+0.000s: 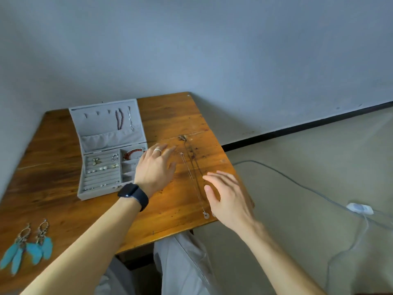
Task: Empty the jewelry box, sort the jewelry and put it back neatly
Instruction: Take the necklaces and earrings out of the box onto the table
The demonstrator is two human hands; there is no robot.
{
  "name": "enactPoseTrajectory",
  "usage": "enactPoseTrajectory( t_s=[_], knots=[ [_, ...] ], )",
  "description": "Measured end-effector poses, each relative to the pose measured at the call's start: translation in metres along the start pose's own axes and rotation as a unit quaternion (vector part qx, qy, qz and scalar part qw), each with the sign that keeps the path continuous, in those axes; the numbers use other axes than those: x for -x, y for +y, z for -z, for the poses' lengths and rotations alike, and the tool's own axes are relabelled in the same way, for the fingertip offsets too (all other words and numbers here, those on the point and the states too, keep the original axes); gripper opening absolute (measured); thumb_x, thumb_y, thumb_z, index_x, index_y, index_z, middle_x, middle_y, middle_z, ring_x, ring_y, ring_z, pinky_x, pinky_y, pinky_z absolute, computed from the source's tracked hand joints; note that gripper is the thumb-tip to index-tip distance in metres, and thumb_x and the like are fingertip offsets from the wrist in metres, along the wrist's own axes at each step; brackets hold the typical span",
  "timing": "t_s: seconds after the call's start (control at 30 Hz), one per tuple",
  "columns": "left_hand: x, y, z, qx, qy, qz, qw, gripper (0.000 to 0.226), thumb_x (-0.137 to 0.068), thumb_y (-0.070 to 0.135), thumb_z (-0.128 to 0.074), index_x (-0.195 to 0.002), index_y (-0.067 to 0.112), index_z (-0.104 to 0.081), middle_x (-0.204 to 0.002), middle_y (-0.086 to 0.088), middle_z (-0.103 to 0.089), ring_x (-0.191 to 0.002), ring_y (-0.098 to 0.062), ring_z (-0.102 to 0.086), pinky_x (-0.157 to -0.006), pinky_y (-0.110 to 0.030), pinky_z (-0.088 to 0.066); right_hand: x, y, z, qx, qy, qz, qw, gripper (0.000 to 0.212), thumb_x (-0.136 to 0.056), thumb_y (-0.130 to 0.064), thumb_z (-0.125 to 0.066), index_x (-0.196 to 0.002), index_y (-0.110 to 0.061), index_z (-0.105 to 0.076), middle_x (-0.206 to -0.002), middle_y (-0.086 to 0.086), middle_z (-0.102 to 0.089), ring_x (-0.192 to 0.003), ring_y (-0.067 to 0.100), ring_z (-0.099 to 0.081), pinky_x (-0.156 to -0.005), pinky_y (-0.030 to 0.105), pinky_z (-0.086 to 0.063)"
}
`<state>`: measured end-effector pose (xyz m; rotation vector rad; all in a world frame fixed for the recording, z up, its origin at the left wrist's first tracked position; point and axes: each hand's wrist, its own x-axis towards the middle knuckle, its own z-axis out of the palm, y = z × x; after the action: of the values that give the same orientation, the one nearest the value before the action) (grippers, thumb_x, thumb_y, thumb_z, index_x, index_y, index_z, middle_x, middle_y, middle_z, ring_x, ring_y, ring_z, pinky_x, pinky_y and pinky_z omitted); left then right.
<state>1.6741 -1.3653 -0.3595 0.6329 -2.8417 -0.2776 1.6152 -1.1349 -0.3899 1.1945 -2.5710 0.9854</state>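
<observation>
A grey jewelry box (102, 194) stands open on the wooden table (63, 201), lid tilted back. A dark beaded necklace (119, 119) and a thin chain hang in the lid. Several small earrings (100, 165) sit in the ring rolls, and a red bracelet (133, 153) lies in a right compartment. Two long chain necklaces (194, 175) lie stretched on the table right of the box, one ending in a round pendant (205, 215). My left hand (156, 167), fingers straight, hovers between box and chains. My right hand (228, 196) is spread just right of the chains, holding nothing.
A pair of turquoise feather earrings (29, 248) lies at the table's near left. The table's right edge runs just under my right hand. A grey cable with a white switch (359, 208) crosses the floor on the right. Walls close in behind and to the left.
</observation>
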Motion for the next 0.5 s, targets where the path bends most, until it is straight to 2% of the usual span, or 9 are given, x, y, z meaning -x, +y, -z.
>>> enactPoseTrajectory(
  t_s=[0.17, 0.5],
  knots=[
    [0.040, -0.020, 0.012, -0.018, 0.027, 0.023, 0.999, 0.052, -0.098, 0.041, -0.050, -0.148, 0.034, -0.042, -0.155, -0.001, -0.042, -0.146, -0.025, -0.031, -0.117, -0.044, -0.027, -0.037, -0.026, -0.013, 0.038, -0.037, 0.044, 0.998, 0.035, -0.100, -0.031, -0.047, -0.130, -0.024, -0.063, -0.135, -0.007, -0.062, -0.135, 0.014, -0.044, -0.112, 0.036, -0.039],
    [0.060, -0.080, 0.035, -0.023, 0.048, 0.108, 0.993, 0.053, -0.097, 0.041, -0.046, -0.149, 0.040, -0.038, -0.157, 0.002, -0.039, -0.148, -0.023, -0.027, -0.119, -0.042, -0.024, -0.107, -0.097, -0.047, 0.076, -0.069, 0.130, 0.986, 0.035, -0.099, -0.030, -0.050, -0.131, -0.024, -0.062, -0.134, -0.008, -0.063, -0.132, 0.015, -0.047, -0.107, 0.033, -0.041]
  ],
)
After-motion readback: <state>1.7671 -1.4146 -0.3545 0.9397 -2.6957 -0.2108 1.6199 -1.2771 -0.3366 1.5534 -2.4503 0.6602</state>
